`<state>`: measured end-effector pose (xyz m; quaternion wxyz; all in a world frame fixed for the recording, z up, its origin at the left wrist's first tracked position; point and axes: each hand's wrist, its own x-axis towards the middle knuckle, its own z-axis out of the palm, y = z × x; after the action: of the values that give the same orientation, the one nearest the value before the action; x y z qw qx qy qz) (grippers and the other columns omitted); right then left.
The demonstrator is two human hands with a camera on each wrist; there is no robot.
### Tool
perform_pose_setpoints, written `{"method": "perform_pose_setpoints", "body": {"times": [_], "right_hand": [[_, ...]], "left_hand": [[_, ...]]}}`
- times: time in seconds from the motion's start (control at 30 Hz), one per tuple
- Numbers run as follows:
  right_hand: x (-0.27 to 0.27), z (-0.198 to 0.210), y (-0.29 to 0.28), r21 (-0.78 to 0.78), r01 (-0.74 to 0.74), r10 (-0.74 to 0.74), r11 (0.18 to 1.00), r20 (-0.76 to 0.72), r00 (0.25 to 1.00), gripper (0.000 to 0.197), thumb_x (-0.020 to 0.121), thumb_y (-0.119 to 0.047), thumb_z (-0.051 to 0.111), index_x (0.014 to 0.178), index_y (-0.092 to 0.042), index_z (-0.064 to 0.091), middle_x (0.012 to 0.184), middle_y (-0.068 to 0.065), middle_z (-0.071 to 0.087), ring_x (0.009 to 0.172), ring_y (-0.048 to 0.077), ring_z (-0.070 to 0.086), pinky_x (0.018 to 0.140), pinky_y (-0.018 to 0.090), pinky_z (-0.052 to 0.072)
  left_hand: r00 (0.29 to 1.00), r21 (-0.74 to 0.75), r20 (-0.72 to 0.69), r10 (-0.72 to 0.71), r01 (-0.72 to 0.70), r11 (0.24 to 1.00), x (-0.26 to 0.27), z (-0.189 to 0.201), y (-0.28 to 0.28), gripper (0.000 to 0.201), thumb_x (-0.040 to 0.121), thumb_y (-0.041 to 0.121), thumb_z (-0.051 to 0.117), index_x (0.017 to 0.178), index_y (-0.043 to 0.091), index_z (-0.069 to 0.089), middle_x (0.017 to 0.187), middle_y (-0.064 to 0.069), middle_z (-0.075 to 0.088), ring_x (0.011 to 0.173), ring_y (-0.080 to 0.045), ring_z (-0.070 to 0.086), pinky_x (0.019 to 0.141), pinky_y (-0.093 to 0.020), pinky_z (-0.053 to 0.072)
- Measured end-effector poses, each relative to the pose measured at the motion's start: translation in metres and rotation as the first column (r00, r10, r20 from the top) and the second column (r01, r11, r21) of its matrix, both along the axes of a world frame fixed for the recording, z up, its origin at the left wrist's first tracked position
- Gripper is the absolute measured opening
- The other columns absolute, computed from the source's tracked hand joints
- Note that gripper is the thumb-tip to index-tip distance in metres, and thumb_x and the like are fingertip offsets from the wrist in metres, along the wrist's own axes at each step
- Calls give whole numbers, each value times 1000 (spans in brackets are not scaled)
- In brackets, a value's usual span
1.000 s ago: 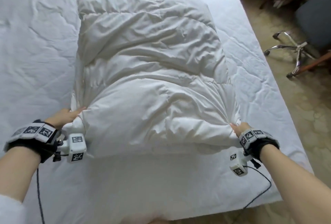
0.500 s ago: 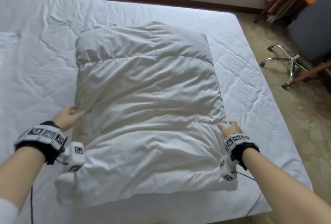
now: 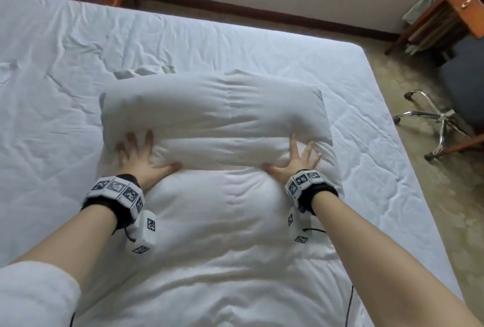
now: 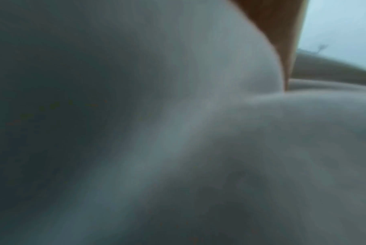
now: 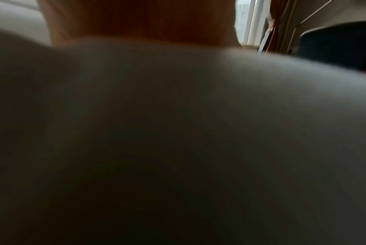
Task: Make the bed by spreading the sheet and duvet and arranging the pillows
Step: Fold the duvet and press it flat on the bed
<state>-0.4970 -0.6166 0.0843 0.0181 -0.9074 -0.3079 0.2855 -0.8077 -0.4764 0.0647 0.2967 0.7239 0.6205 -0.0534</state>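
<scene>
Both hands flat, fingers spread wide, gripping nothing: left hand and right hand press on the folded duvet mid-bed, on the sheet. Wrist views show just blurred fabric. I push the roll away evenly, both palms level, so it unfolds straight, not skewed.

3 views: 1 high overview, 2 pressed close to fabric.

The head view looks down and forward from above the near edge of the bed toward the far wall. Both wrist views sit nearly against the duvet, blurred and dim; all 3 share its white cloth.
</scene>
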Motion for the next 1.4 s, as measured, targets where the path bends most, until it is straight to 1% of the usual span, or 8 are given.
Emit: {"method": "perform_pose_setpoints", "body": {"times": [0.2,0.37,0.57,0.83,0.93,1.07,1.27,1.4], "right_hand": [[12,-89,43,-182,-64,73,981,43,996,120,60,-80,56,143,-41,-21,156,11,-20,141,46,-9,112,62,10],[35,-149,60,-304,-123,116,945,-38,992,122,52,-92,42,149,-34,-4,156,8,-19,142,44,-13,116,54,1],[41,-178,61,-353,-267,267,897,-50,962,112,66,-87,36,149,-27,-10,159,1,-10,145,33,-13,115,54,-6],[49,-147,60,-188,-192,183,963,-62,981,91,71,-73,42,145,-21,29,155,8,22,143,28,19,115,42,18],[67,-103,70,129,83,-86,988,20,996,45,82,-45,50,109,-12,66,118,14,65,112,32,59,97,37,45],[91,-41,90,616,27,-259,787,291,921,33,78,-23,59,109,-10,57,117,12,55,112,32,50,94,41,40],[115,-11,147,30,-312,300,950,206,932,105,73,-15,68,144,-48,-3,153,13,20,140,35,24,115,48,21],[94,-20,147,-153,-525,539,838,70,840,62,79,-33,67,136,-21,44,134,11,50,127,32,45,106,34,35]], "left_hand": [[1000,-140,-19,7,-10,990,19,-83,30,123,46,93,42,140,45,-23,153,2,-31,143,-34,-20,112,-65,1],[996,-171,22,-86,89,981,40,-127,49,115,45,97,34,141,33,30,152,1,30,143,-24,22,119,-39,12],[987,-304,39,-158,162,939,-1,-231,70,98,55,96,35,137,62,-5,156,23,5,145,-13,10,118,-46,11],[1000,-277,17,12,-7,961,46,-99,48,82,81,70,43,146,23,28,155,-4,26,142,-27,24,116,-36,15],[966,-127,113,234,-220,967,41,-61,59,47,94,32,51,127,-2,53,134,-26,51,125,-38,47,101,-37,35],[854,148,304,422,-480,865,41,-30,76,56,82,58,53,104,9,67,114,-21,65,109,-39,57,92,-39,43],[960,466,219,173,-259,846,47,-29,86,71,82,49,60,140,16,37,147,-18,32,137,-34,29,109,-50,25],[988,309,90,126,-147,940,58,-30,100,89,81,57,56,150,27,9,157,-13,10,146,-30,5,109,-66,13]]}}
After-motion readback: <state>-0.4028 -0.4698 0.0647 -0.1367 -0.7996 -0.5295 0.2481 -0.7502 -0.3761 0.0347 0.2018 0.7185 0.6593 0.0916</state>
